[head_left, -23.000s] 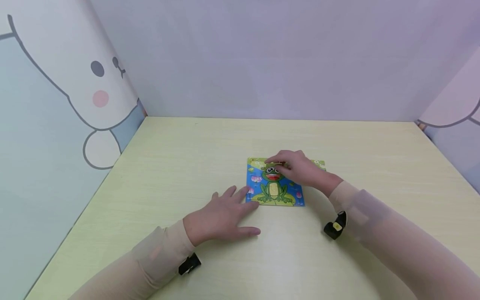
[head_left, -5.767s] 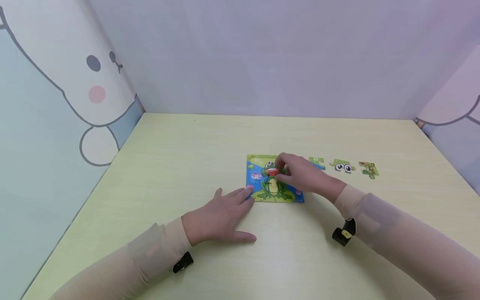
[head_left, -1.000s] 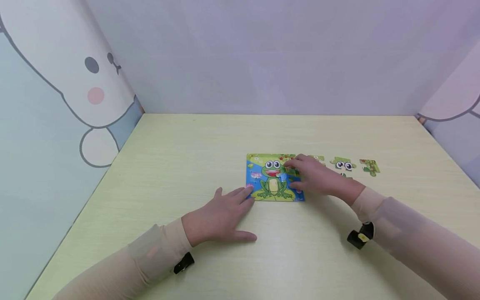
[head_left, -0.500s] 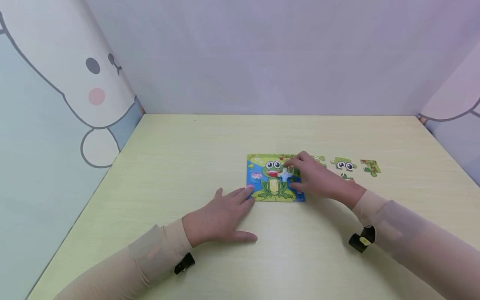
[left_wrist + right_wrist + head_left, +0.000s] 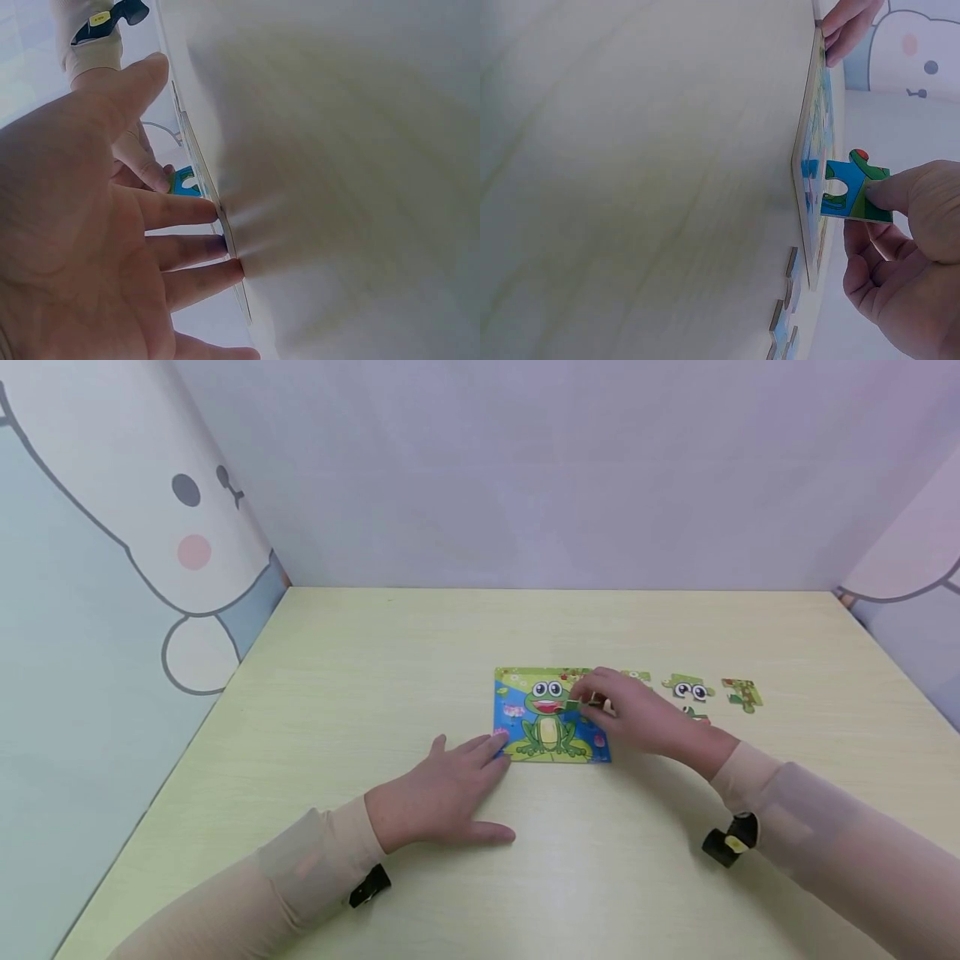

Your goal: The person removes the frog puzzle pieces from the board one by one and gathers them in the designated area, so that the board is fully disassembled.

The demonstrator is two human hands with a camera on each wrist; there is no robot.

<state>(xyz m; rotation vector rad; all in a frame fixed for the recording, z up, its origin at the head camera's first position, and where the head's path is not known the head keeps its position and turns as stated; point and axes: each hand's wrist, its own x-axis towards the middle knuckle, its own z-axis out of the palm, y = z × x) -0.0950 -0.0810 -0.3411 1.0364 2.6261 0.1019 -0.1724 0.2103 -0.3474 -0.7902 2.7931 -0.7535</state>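
Note:
In the head view a frog jigsaw puzzle (image 5: 549, 735) lies on the table, its upper right partly covered by my right hand (image 5: 637, 714). Thumb and fingers of that hand pinch a puzzle piece (image 5: 861, 174), blue and green with a red spot on its knob. The right wrist view shows the piece standing on edge over the board; whether it touches is unclear. My left hand (image 5: 442, 797) lies spread, its fingertips resting on the board's lower left corner. In the left wrist view, those fingers (image 5: 202, 285) press along the board's edge.
Loose pieces lie right of the board: one with frog eyes (image 5: 688, 687), a red and green one (image 5: 742, 693), one with part of the mouth (image 5: 696, 715), and a green one (image 5: 637, 677) half behind the right hand. Pale walls enclose the table (image 5: 375, 652).
Since 23 seconds ago, several loose pieces have come to lie right of the board. In the last second the right hand has turned its piece from facing the camera to nearly edge-on. The left hand stays put.

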